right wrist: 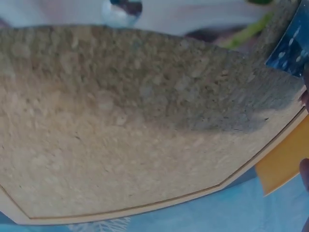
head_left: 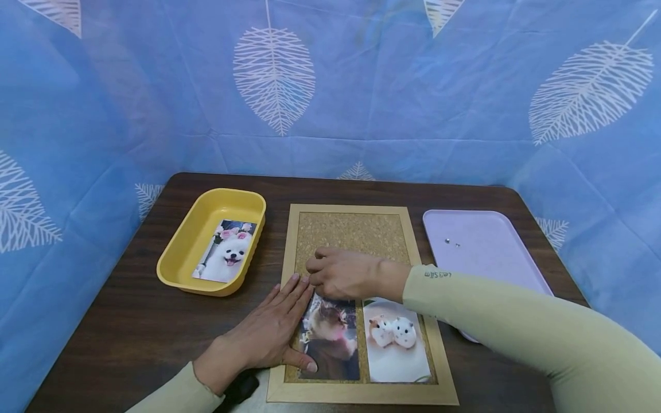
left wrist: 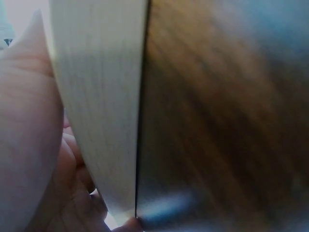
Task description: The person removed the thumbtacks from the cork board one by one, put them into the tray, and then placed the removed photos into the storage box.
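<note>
The cork board (head_left: pixel 356 229) lay near the worktop's (head_left: pixel 119 321) far edge. The left hand (head_left: pixel 271 321) rested, fingers straight, over the dark photo (head_left: pixel 338 364) in the board's near left corner. At this photo's top bent the right hand (head_left: pixel 343 272); its grip I could not tell.

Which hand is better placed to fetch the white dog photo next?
Likely the left hand: it rests across the corkboard, nearer the yellow tray containing the dog photo; the right hand is farther away.

There are three photographs (head_left: pixel 396 344), one framed corkboard (head_left: pixel 356 229), one yellow tub (head_left: pixel 206 221), one lilac tray (head_left: pixel 480 261), two small shiny pieces (head_left: pixel 447 240) and one tabletop (head_left: pixel 129 332).
</note>
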Demonstrator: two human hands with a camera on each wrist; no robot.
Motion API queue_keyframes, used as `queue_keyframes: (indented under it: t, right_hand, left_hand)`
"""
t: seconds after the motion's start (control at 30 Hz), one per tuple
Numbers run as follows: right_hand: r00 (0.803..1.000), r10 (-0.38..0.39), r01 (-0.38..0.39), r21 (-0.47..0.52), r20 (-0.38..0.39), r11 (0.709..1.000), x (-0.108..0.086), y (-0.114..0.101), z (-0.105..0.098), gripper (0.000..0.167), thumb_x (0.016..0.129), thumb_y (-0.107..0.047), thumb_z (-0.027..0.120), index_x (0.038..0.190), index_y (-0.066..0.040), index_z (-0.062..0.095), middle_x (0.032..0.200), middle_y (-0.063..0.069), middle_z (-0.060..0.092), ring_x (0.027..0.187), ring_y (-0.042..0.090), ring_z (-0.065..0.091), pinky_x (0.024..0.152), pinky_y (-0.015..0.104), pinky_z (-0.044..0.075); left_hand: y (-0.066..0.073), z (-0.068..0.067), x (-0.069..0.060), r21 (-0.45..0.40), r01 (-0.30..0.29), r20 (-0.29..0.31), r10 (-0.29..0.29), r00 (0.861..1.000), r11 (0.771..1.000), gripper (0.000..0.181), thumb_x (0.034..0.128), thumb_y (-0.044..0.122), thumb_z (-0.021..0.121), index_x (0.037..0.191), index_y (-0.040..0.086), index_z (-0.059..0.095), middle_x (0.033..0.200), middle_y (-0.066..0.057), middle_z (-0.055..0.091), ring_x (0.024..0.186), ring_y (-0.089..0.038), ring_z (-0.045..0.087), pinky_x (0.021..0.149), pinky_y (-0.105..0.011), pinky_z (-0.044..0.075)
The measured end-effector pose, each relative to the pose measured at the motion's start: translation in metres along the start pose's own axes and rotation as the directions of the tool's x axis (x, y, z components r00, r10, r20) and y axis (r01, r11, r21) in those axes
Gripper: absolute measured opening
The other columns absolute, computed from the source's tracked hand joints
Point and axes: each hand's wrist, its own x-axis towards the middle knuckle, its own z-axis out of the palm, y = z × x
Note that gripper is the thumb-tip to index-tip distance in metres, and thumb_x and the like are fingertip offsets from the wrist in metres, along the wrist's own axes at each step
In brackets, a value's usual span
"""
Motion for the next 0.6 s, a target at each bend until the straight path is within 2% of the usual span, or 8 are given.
queue_keyframes:
  t: [0.13,0.27,0.4,0.6]
  right_hand:
    - [0.998,-0.062,0.06,-0.092,-0.016,0.994,0.0025,0.0009,-0.0013,0.026,0.102,-0.038,0.057,0.105,-0.027,0.08,0.111,-0.014,0.071,0.101,0.014,0.053,0.091,0.035,0.043]
    - [0.995,-0.1,0.101,-0.129,0.015,0.986,0.0045,0.0003,-0.005,0.03,0.104,-0.042,0.053,0.103,-0.028,0.08,0.115,-0.013,0.072,0.106,0.014,0.055,0.094,0.036,0.043]
    - [0.992,-0.106,0.114,-0.145,0.061,0.983,0.0046,-0.0011,-0.0076,0.033,0.106,-0.044,0.05,0.108,-0.028,0.079,0.12,-0.012,0.071,0.111,0.014,0.054,0.099,0.037,0.043]
    - [0.991,-0.105,0.119,-0.181,0.089,0.976,0.0034,-0.0025,-0.006,0.034,0.108,-0.043,0.046,0.113,-0.027,0.076,0.122,-0.011,0.07,0.11,0.015,0.053,0.101,0.039,0.043]
  left_hand:
    - [0.0002,-0.0005,-0.0001,-0.003,0.001,0.0,-0.001,1.0,1.0,0.136,0.0765,0.095,0.056,0.17,0.008,0.01,0.178,-0.011,0.001,0.165,-0.029,-0.004,0.13,-0.06,0.016]
    - [0.0004,-0.0003,-0.0001,-0.014,0.001,-0.005,-0.001,1.0,1.0,0.137,0.076,0.094,0.057,0.17,0.008,0.008,0.178,-0.011,0.002,0.165,-0.029,-0.004,0.13,-0.06,0.016]
    - [0.0001,0.0005,-0.0001,-0.014,-0.003,-0.015,0.003,1.0,1.0,0.137,0.0757,0.094,0.057,0.17,0.007,0.01,0.178,-0.012,0.005,0.165,-0.029,-0.003,0.13,-0.06,0.017]
    - [0.0005,0.001,-0.0005,-0.014,-0.004,-0.019,0.004,1.0,1.0,0.137,0.0758,0.095,0.057,0.17,0.007,0.01,0.178,-0.012,0.005,0.165,-0.03,-0.002,0.13,-0.06,0.018]
